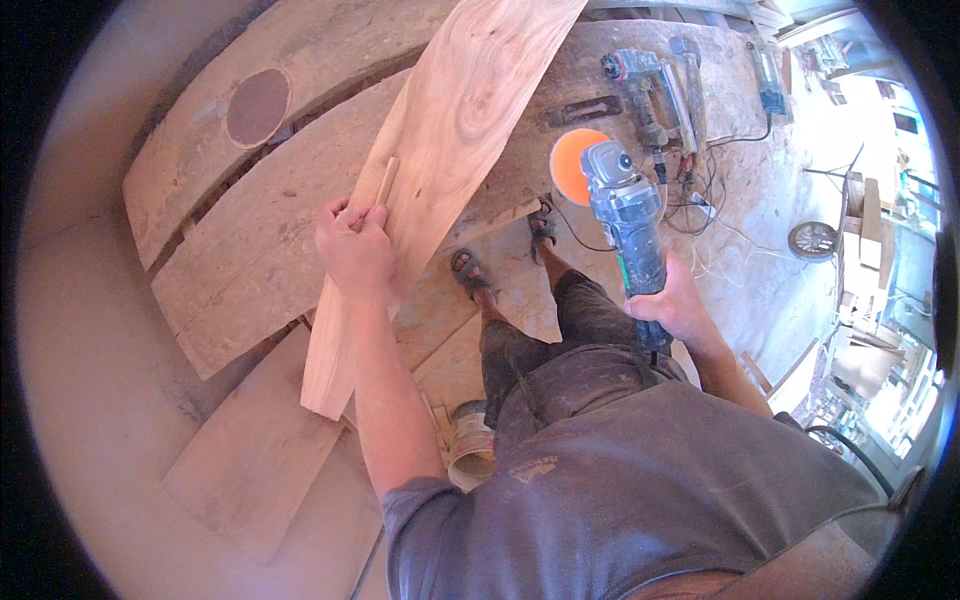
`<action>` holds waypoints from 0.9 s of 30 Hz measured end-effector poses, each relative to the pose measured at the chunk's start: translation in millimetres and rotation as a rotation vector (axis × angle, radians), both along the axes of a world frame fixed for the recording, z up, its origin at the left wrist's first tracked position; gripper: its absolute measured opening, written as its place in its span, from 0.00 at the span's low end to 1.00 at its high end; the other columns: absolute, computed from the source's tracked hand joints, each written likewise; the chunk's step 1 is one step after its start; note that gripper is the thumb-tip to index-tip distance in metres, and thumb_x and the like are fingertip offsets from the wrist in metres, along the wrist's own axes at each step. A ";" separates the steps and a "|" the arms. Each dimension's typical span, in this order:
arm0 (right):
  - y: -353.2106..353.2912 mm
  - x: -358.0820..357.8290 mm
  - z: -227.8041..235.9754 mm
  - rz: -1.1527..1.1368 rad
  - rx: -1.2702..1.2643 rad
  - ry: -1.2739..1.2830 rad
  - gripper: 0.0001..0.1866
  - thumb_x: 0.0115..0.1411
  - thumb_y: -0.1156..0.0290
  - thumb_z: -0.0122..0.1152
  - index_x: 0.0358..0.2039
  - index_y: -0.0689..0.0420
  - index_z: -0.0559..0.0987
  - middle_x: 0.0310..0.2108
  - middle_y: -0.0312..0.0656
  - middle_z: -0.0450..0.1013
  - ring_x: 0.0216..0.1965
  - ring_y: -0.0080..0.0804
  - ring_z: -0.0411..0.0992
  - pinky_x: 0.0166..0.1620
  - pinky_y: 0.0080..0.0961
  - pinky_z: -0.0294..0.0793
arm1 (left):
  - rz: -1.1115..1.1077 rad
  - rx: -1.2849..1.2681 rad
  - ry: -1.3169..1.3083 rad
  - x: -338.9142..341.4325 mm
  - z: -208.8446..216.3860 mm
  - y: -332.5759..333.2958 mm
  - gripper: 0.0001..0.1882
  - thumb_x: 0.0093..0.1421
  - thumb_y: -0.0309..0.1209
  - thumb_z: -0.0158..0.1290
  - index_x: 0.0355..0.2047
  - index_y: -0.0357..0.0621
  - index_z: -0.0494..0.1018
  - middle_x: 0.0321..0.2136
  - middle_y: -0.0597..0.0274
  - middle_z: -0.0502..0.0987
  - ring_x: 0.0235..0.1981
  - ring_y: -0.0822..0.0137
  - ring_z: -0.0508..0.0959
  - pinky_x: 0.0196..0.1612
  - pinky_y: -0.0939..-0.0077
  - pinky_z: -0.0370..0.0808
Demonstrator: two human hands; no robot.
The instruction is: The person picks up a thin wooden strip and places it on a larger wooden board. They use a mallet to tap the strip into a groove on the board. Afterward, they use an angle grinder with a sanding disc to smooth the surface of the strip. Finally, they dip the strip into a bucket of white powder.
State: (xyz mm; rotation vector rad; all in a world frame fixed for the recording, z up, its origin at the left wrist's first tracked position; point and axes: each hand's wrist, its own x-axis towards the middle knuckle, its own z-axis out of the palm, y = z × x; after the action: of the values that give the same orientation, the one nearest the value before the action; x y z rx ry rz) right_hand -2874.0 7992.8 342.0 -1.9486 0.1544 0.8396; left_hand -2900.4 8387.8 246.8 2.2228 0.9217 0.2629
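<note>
A long, pale wooden board (480, 110) with brown grain slants across the middle, lying over the wide planks of the bench. On it rests my left hand (358, 250), its fingers curled closed around a thin wooden stick (389, 178) that pokes out past the fingertips. My right hand (676, 305) is wrapped round the body of a grey-blue angle grinder (628, 215). The grinder is held up off the board, to its right, with its round orange pad (574, 166) facing left. Whether the pad spins cannot be told.
A round brown sanding disc (259, 108) lies on the planks (330, 150) at the left. Several power tools (655, 95) and tangled cords (700, 205) are on the floor at the far right. A bucket (472, 445) stands by my legs. A small wheel (813, 240) is farther right.
</note>
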 end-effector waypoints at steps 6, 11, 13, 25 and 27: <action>3.0 2.7 4.0 0.033 -0.036 0.003 0.35 0.40 0.72 0.72 0.52 0.63 0.74 0.39 0.38 0.74 0.41 0.29 0.71 0.50 0.29 0.71 | -0.071 -0.071 0.064 8.6 14.6 11.9 0.08 0.51 0.26 0.66 0.32 0.35 0.83 0.43 0.57 0.79 0.38 0.62 0.80 0.43 0.68 0.76; 10.4 4.6 12.4 0.024 -0.038 -0.050 0.32 0.38 0.69 0.73 0.47 0.60 0.74 0.34 0.35 0.72 0.36 0.26 0.70 0.45 0.27 0.71 | 0.006 -0.353 0.191 18.0 34.2 11.1 0.06 0.52 0.25 0.66 0.29 0.35 0.83 0.44 0.56 0.78 0.42 0.61 0.80 0.45 0.68 0.75; 9.7 3.4 11.1 0.036 -0.046 -0.082 0.33 0.38 0.68 0.74 0.48 0.60 0.74 0.34 0.35 0.72 0.37 0.26 0.70 0.46 0.28 0.71 | -0.042 -0.243 0.167 13.2 21.6 14.1 0.07 0.53 0.26 0.65 0.30 0.34 0.81 0.41 0.57 0.79 0.40 0.63 0.80 0.44 0.69 0.75; 9.9 3.2 3.1 0.001 0.034 0.017 0.36 0.41 0.71 0.71 0.55 0.62 0.73 0.43 0.39 0.75 0.45 0.29 0.71 0.54 0.29 0.69 | -0.103 0.175 -0.112 -32.8 12.7 -13.7 0.09 0.56 0.28 0.63 0.32 0.33 0.83 0.53 0.56 0.76 0.53 0.54 0.74 0.53 0.62 0.73; 11.5 3.4 4.2 0.000 0.065 0.021 0.36 0.41 0.71 0.71 0.54 0.62 0.74 0.42 0.39 0.75 0.45 0.28 0.71 0.53 0.28 0.69 | -0.181 0.221 -0.129 -44.2 7.9 -5.1 0.08 0.56 0.28 0.63 0.33 0.34 0.83 0.54 0.55 0.75 0.53 0.53 0.74 0.54 0.61 0.73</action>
State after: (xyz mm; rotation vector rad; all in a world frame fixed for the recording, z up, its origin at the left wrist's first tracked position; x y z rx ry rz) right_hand -2870.6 8004.4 346.2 -1.8799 0.1386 0.8551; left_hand -2944.6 8382.7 254.7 2.4415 0.6433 0.4359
